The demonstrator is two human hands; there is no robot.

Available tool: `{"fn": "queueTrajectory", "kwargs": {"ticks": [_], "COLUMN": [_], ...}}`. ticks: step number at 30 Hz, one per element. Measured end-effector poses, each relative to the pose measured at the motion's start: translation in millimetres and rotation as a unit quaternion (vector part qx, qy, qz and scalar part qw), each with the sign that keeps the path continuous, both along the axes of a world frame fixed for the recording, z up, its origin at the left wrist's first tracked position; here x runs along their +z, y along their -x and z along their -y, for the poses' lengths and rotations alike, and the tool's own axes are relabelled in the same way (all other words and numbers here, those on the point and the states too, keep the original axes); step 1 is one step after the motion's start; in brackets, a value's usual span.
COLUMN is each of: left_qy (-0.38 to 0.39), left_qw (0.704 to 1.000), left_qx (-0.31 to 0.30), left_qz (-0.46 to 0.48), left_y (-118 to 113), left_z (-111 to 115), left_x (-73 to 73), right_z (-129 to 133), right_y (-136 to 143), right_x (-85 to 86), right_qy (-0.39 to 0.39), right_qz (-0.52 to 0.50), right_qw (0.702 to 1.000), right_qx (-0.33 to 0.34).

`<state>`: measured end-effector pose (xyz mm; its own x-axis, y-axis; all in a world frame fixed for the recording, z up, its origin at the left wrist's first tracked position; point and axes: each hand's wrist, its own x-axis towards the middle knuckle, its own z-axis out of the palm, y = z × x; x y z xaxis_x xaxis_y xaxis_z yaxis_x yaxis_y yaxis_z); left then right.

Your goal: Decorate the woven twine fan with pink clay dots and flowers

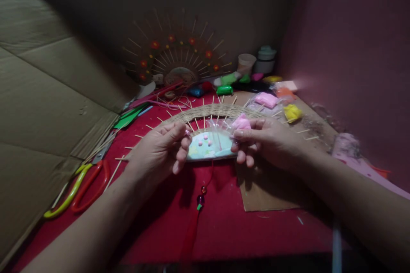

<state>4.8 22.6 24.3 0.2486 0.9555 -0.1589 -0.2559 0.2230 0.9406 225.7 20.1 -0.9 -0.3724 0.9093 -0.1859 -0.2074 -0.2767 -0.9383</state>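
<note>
Surface: red worktop (275, 239)
Room: dim, folded brown cardboard (57, 94) at left
Left hand (163, 140): fingers pinched on one tiny pink pellet (187, 132)
Right hand (262, 134): fingers curled round a soft pink lump (241, 122) in clear plastic (220, 127)
Centre: woven tan arc (205, 113), wooden sticks (203, 101); half-round pale-blue plaque (221, 147), three pink dots (205, 137)
Near left: one yellow-and-red-handled scissors pair (99, 157)

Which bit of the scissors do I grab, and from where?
Probably the yellow handle and red handle, together, coming from the near side. Their wide loops point back toward the person, while the metal blades point away, with thin sticks close by.
</note>
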Motion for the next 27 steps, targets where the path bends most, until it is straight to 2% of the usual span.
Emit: {"fn": "queueTrajectory", "kwargs": {"ticks": [6, 15, 21, 27], "left_qy": [-0.011, 0.005, -0.007, -0.003], "left_qw": [1.0, 0.996, 0.998, 0.994], "left_qx": [-0.018, -0.086, -0.061, -0.105], "left_qz": [0.001, 0.003, -0.014, 0.009], "left_y": [-2.5, 2.9, 1.6, 1.6], "left_z": [-2.1, -6.2, 0.4, -5.0], "left_x": [0.2, -6.4, -3.9, -4.1], "right_z": [0.2, 0.5, 0.2, -0.2], "right_y": [0.2, 0.2, -0.2, 0.3], "right_x": [-0.5, -0.9, -1.3, -1.1], "right_qy": [-0.006, 0.001, -0.001, -0.007], "right_qz": [-0.006, -0.006, -0.007, -0.001], "right_qw": [1.0, 1.0, 1.0, 1.0], "right_qx": [0.004, 0.0, 0.0, -0.001]}}
